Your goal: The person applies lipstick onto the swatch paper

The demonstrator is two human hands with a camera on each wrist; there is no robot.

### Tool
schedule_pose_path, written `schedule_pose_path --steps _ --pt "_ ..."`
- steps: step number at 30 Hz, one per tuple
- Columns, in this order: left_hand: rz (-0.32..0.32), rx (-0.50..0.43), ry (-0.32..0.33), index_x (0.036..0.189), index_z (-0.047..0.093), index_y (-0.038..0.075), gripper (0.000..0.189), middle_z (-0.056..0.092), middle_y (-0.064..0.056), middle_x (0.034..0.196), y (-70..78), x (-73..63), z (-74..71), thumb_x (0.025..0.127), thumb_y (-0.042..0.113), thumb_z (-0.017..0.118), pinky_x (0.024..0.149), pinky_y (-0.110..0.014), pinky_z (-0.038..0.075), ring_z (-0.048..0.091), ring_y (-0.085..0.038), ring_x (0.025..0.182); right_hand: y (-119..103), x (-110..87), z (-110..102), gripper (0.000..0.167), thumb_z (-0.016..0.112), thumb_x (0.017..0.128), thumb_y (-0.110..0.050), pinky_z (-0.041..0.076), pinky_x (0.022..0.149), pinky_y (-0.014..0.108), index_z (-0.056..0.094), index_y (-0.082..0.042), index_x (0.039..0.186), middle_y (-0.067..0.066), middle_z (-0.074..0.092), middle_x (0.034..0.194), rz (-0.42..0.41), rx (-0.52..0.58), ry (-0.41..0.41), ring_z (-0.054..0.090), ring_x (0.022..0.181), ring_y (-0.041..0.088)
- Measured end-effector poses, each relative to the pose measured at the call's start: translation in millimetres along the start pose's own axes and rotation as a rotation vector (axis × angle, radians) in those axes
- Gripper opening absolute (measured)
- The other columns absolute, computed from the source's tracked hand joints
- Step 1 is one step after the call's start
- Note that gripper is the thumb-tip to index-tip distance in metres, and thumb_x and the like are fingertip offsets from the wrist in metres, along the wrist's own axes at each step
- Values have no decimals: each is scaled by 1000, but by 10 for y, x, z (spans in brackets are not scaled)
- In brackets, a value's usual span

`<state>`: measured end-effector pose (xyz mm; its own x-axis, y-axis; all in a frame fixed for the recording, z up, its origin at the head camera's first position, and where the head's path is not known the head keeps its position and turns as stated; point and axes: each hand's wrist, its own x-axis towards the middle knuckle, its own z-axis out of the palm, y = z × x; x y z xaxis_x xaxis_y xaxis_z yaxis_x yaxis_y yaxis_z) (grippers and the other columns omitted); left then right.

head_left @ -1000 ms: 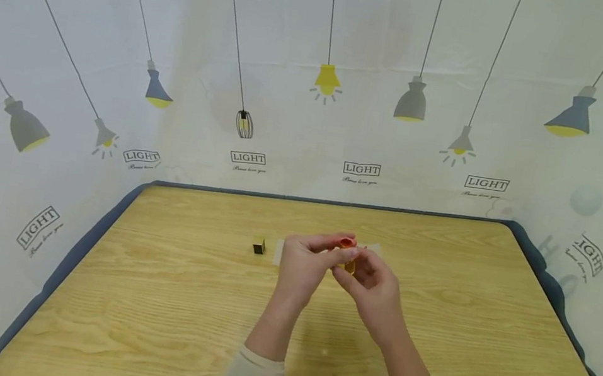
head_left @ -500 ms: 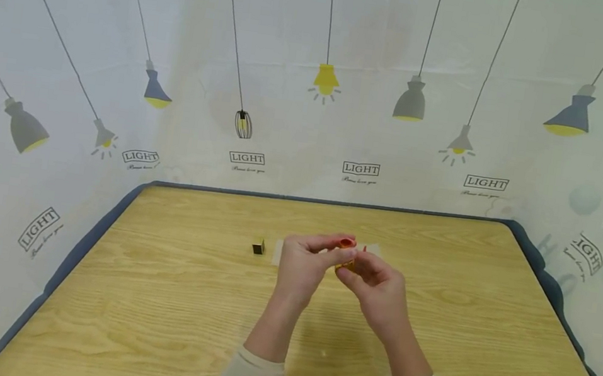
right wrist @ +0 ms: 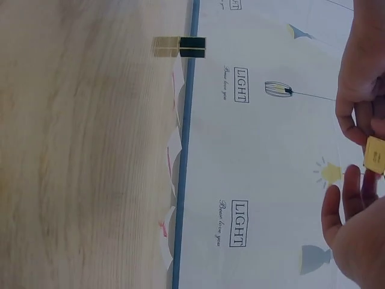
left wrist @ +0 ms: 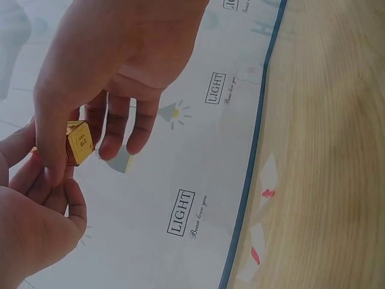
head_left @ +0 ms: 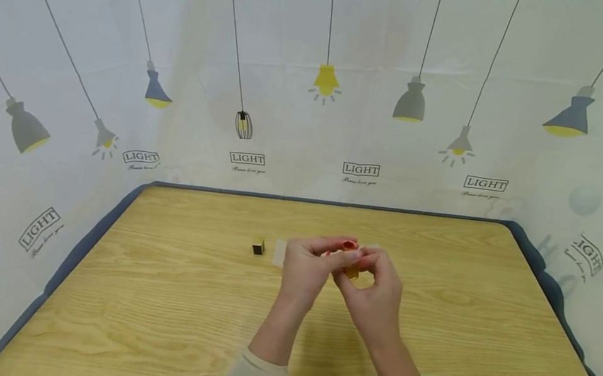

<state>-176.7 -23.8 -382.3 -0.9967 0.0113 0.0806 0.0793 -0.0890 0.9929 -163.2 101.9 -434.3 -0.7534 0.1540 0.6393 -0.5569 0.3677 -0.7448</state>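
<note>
Both hands hold one lipstick above the table in the head view. Its red end (head_left: 349, 245) shows beside the left fingertips, with the gold case (head_left: 351, 273) below. My left hand (head_left: 304, 274) pinches the upper part between thumb and fingers. Lower down, the thumb and fingertips of my right hand (head_left: 380, 287) pinch the case. In the left wrist view the flat gold face (left wrist: 81, 144) bears a small printed label, and the right hand (left wrist: 114, 54) comes from the top. The right wrist view shows the gold face (right wrist: 375, 155) between both hands.
A small gold-and-black cap (head_left: 258, 246) stands on the wooden table (head_left: 178, 299) left of the hands. White paper strips (left wrist: 257, 253) with red smears lie behind the hands, mostly covered by them in the head view. A printed cloth wall (head_left: 304, 169) encloses the table.
Both hands have shifted slightly to the right. My right hand has turned a little at the gold case and its fingers have re-gripped. The cap on the table has not moved.
</note>
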Motion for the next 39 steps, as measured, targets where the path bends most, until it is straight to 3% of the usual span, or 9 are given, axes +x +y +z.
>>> schedule_pose_path --steps 7,12,25,30,35,39 --pt "3 12 13 106 86 9 21 84 -8 106 13 40 -65 86 17 91 82 -27 62 74 -16 97 50 67 -164 45 77 97 -6 56 97 14 60 -1 138 -2 67 127 292 275 -305 67 111 2" --pt "-10 13 21 105 86 8 20 84 -8 104 23 48 -77 87 15 89 80 -27 60 74 -15 94 67 113 -247 37 73 102 -12 60 94 20 66 2 136 -15 70 120 377 338 -387 71 109 2" --pt "-7 -13 3 106 86 8 20 84 -9 106 -50 53 -42 88 15 89 87 -32 65 76 -18 99 34 55 -113 21 82 92 -4 56 92 14 71 -1 110 -4 68 100 272 237 -191 68 95 4" --pt "-9 0 -27 108 85 7 20 84 -9 108 -71 62 -51 89 15 88 88 -31 64 74 -17 101 34 66 -122 23 81 93 -4 58 90 15 70 1 112 -9 68 102 351 254 -186 69 95 5" --pt "-5 -1 -130 113 84 7 23 83 -8 112 -90 86 -81 91 16 86 93 -32 63 74 -16 107 17 77 -154 24 79 95 -2 61 89 18 68 3 116 -15 71 105 449 304 -173 71 100 4" --pt "-6 -5 -198 120 81 4 26 81 -10 119 -95 114 -120 95 12 81 95 -31 63 74 -14 108 -5 98 -176 24 77 95 1 62 89 20 67 6 117 -14 71 104 474 332 -164 72 101 4"
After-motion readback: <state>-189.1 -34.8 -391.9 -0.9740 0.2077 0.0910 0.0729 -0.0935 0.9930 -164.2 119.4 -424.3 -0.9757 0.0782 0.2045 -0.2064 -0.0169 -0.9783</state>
